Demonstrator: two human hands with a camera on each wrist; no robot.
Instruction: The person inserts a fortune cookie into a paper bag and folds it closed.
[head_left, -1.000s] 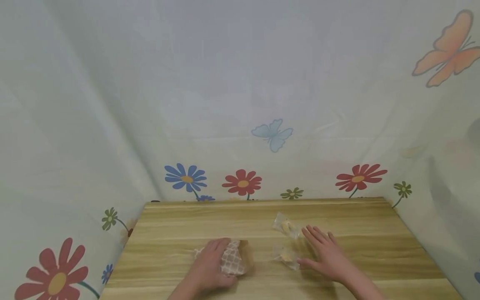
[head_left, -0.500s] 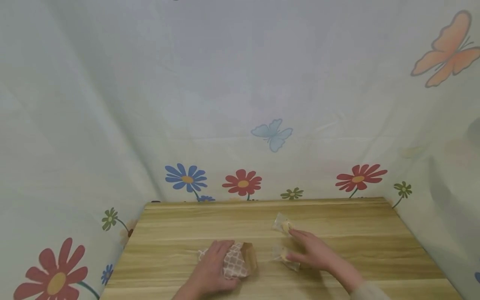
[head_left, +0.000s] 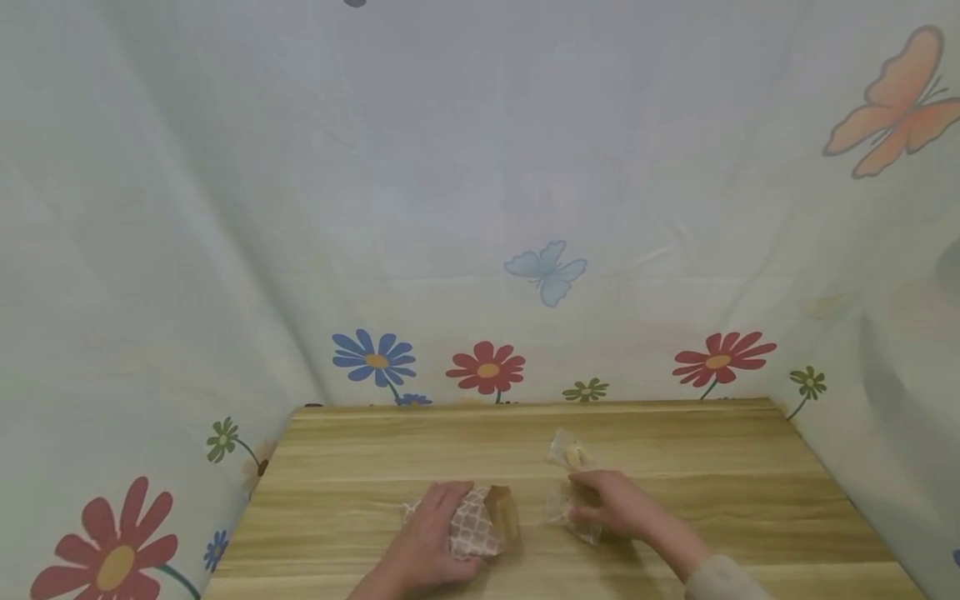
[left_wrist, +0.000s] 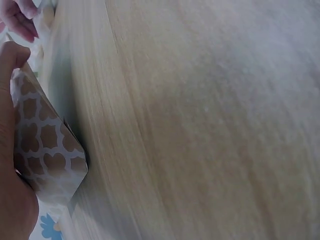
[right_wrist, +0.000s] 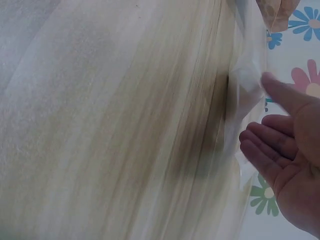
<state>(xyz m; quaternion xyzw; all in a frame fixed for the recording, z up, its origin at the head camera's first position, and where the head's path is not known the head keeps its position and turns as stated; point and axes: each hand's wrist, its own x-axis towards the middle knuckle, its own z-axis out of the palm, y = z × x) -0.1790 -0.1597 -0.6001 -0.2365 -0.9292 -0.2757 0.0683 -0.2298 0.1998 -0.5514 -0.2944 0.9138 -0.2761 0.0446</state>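
My left hand (head_left: 427,537) grips a brown paper bag (head_left: 472,527) with a white lattice print, which lies on its side with its open mouth facing right. In the left wrist view, fingers and thumb curl round the patterned bag (left_wrist: 47,150). To the right, my right hand (head_left: 618,504) reaches over a clear packet (head_left: 588,533), its thumb and fingers apart. The right wrist view has the thumb right at the clear plastic (right_wrist: 247,75). A second clear packet (head_left: 573,452) with something yellowish inside lies just beyond the fingertips. The hand covers part of the nearer packet.
The wooden tabletop (head_left: 360,458) carries the bag and both packets. White sheeting printed with flowers and butterflies (head_left: 547,271) rises behind the table and along its sides.
My right hand has moved left from beside the packets to over the nearer one, with its fingers drawn in. My left hand and the bag have shifted slightly right.
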